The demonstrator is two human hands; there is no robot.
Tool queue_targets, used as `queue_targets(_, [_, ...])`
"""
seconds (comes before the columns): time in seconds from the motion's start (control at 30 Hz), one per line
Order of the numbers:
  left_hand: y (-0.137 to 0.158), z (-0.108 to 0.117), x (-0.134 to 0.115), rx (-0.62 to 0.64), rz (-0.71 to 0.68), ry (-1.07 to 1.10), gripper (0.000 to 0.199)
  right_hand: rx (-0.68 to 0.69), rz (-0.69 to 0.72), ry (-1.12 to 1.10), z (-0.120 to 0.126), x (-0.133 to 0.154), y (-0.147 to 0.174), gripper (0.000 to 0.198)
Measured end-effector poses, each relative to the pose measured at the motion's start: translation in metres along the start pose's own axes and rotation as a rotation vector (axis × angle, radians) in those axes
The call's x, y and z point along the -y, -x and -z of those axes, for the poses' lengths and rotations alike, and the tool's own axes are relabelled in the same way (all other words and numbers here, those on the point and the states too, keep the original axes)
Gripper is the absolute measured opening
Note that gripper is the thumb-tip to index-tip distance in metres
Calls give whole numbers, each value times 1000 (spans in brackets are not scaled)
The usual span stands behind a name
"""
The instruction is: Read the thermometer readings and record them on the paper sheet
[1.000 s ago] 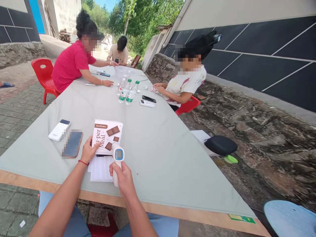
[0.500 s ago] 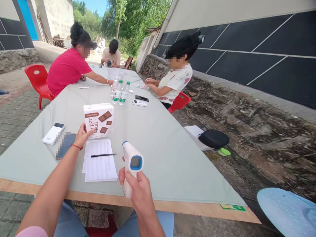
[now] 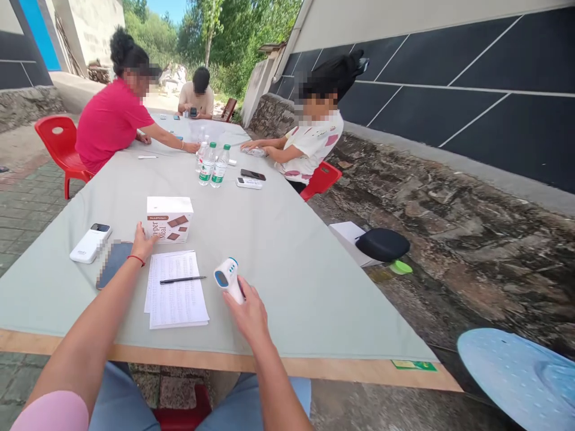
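Note:
My left hand (image 3: 144,242) is at the lower left corner of a white and brown box (image 3: 169,221) printed with chocolate pieces, its thumb against the front face. The box appears to rest upright on the table. In my right hand (image 3: 249,308) is a white and blue infrared thermometer (image 3: 230,280), gripped by its handle and tilted over to the left, low over the table. Between my forearms lie printed sheets (image 3: 177,305) with a black pen (image 3: 182,279) across them.
A white power bank (image 3: 91,244) and a dark, partly blurred flat object (image 3: 115,263) lie at left. Water bottles (image 3: 219,167), a phone (image 3: 253,174) and another white device (image 3: 249,183) are farther up the table (image 3: 305,287). Several people sit around it.
The box has come down onto the table in my left hand. My right hand has lowered the thermometer and turned it, so its screen now faces left.

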State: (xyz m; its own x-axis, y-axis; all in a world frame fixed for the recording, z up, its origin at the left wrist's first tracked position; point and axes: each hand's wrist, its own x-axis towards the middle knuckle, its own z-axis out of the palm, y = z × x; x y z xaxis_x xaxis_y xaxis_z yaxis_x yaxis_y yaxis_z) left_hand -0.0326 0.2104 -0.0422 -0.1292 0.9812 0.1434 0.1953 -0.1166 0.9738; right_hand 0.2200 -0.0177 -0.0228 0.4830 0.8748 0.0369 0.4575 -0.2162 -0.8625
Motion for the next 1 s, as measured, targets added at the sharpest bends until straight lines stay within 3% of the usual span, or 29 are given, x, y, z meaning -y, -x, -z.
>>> queue_targets(0.07, [19, 6, 0, -51, 26, -109, 91, -30, 20, 190, -11, -25, -18, 47])
queue_targets(0.13, [49, 14, -4, -3, -74, -212, 85, -33, 58, 316, -19, -46, -31, 45])
queue_targets(0.3, [150, 28, -23, 430, -430, -456, 39, -35, 137, 518, -23, -65, -41, 37])
queue_targets(0.4, [195, 25, -31, 550, -531, -567, 28, -96, 248, 554, -33, -54, -38, 32])
queue_targets(0.47, [211, 18, -32, 565, -570, -631, 25, -63, 358, 527, -48, -41, -36, 29])
queue_targets(0.6, [221, 5, -28, 569, -615, -792, 19, 131, 515, 507, -77, -19, -35, 26])
queue_targets(0.77, [226, 1, -29, 572, -650, -953, 16, 265, 576, 424, -73, -14, -37, 19])
queue_targets(0.87, [230, -2, -35, 581, -649, -986, 21, 206, 466, 125, -58, -20, -28, 19])
queue_targets(1.0, [237, -12, -40, 606, -607, -1068, 28, 93, 115, -358, -50, -30, -3, 24])
